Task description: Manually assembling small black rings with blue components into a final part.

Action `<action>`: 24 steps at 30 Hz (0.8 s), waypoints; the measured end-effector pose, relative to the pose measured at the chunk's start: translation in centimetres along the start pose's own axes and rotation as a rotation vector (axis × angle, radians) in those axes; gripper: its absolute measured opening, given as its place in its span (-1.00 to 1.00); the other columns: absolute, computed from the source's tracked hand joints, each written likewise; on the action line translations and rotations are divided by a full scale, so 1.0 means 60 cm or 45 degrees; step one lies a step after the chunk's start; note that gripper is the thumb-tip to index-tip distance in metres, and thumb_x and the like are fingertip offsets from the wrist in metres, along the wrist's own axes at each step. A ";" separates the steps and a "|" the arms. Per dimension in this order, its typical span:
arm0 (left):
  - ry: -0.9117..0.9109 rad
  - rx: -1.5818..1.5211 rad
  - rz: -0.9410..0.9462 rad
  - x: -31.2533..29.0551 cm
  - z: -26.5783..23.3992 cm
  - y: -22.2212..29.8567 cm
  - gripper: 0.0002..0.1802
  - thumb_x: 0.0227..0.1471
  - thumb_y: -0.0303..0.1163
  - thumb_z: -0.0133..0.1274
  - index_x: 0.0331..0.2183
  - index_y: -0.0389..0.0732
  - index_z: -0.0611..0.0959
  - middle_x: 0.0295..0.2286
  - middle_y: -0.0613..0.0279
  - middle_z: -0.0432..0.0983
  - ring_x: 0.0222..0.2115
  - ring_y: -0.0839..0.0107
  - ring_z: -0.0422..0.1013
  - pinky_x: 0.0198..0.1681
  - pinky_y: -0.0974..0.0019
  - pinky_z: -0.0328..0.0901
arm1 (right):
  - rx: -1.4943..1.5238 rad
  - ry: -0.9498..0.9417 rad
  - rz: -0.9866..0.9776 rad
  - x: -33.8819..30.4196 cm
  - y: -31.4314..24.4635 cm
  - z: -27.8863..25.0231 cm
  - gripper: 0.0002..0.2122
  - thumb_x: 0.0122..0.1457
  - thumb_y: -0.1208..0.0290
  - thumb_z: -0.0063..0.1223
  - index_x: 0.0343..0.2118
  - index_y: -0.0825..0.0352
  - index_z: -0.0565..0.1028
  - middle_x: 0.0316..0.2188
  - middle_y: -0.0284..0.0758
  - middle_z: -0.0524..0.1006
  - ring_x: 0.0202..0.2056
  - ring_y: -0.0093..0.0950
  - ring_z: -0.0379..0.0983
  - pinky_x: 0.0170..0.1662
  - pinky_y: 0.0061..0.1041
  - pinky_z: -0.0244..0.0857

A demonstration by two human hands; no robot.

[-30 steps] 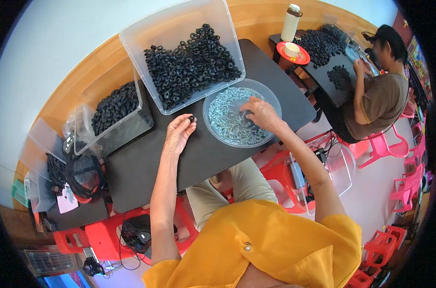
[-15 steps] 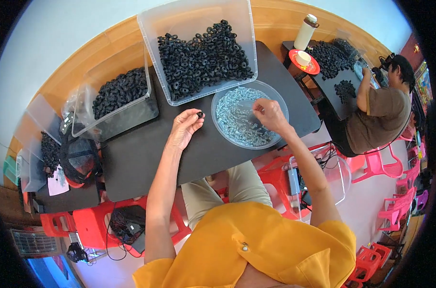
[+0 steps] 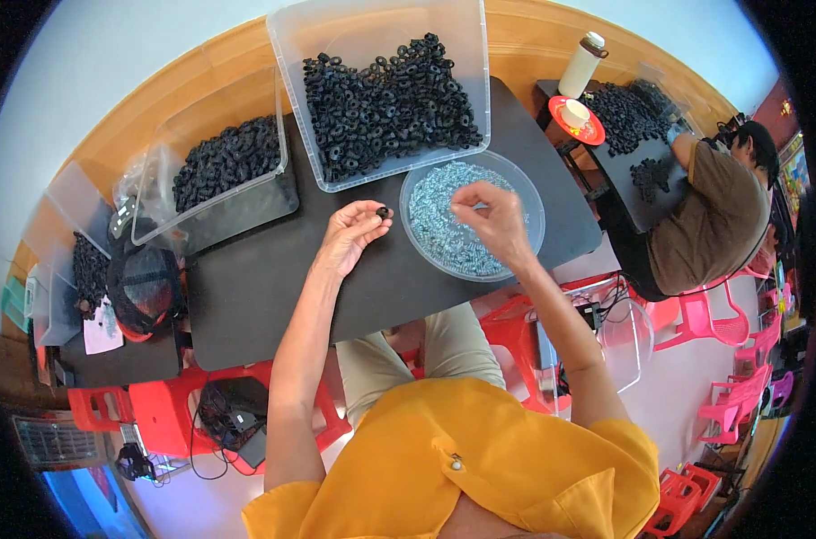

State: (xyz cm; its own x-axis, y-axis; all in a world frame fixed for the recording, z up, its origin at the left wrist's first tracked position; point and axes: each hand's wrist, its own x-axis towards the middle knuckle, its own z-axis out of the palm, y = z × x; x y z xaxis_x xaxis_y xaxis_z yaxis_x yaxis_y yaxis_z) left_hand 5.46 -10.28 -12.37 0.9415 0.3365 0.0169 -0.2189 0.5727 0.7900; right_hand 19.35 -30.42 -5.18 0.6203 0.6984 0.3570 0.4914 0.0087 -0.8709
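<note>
Pinched in the fingertips of my left hand (image 3: 352, 235) is a small black ring-shaped part (image 3: 382, 213), held above the dark table near its middle. To the right, my right hand (image 3: 493, 218) hovers over a round clear tub (image 3: 536, 202) filled with small silvery spring-like pieces (image 3: 444, 225). Its thumb and fingers are pressed together; whatever they hold is too small to make out. Behind both hands stands a large clear bin (image 3: 291, 99), tilted toward me, holding many black ring-shaped parts (image 3: 381, 117).
Another clear bin (image 3: 237, 225) of black parts sits on the dark table (image 3: 255, 305) at left. A black mesh-backed cap (image 3: 147, 287) lies farther left. At right, a co-worker (image 3: 709, 216) bends over a second table bearing black parts, a bottle (image 3: 583, 65) and a red plate (image 3: 592, 133).
My right hand has moved left across the tub, its fingertips closer to my left hand. My left hand still holds the black part. The co-worker leans farther forward over the other table.
</note>
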 end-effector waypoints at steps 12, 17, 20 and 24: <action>-0.017 0.102 -0.015 -0.006 0.012 -0.005 -0.81 -0.13 -0.60 0.08 -0.34 -0.29 0.55 -0.41 0.14 0.52 -0.39 0.39 0.48 -0.28 0.40 0.41 | -0.239 -0.207 -0.348 0.019 -0.019 0.092 -0.96 -0.07 0.61 0.03 -0.50 0.43 0.45 -0.56 -0.23 0.44 -0.53 -0.37 0.42 -0.48 -0.48 0.28; -0.004 0.139 -0.008 -0.005 0.013 -0.005 -0.81 -0.12 -0.59 0.08 -0.34 -0.28 0.56 -0.41 0.15 0.52 -0.41 0.42 0.48 -0.30 0.41 0.41 | -0.378 -0.205 -0.504 0.020 -0.020 0.091 -0.95 -0.07 0.61 -0.02 -0.49 0.42 0.43 -0.54 -0.19 0.41 -0.47 -0.23 0.40 -0.44 -0.36 0.27; -0.014 0.134 0.003 -0.004 0.017 -0.005 -0.81 -0.11 -0.58 0.08 -0.33 -0.29 0.55 -0.41 0.15 0.52 -0.41 0.42 0.48 -0.30 0.42 0.41 | -0.492 -0.210 -0.612 0.018 -0.024 0.092 -0.95 -0.06 0.60 -0.04 -0.48 0.41 0.42 -0.54 -0.17 0.38 -0.44 -0.17 0.37 -0.41 -0.28 0.25; 0.001 0.164 0.002 -0.005 0.017 -0.005 -0.81 -0.10 -0.58 0.07 -0.32 -0.30 0.55 -0.42 0.14 0.52 -0.42 0.42 0.48 -0.31 0.43 0.41 | -0.433 -0.244 -0.523 0.019 -0.027 0.095 -0.93 -0.05 0.59 -0.05 -0.45 0.41 0.41 -0.53 -0.16 0.39 -0.43 -0.13 0.36 -0.40 -0.28 0.26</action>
State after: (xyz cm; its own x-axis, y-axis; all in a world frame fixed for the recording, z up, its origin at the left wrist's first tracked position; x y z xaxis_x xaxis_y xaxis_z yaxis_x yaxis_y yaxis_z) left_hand 5.52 -11.29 -12.00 0.9410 0.3379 0.0180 -0.1858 0.4715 0.8621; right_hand 15.79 -25.57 -5.30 0.2302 0.8041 0.5482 0.8581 0.0980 -0.5041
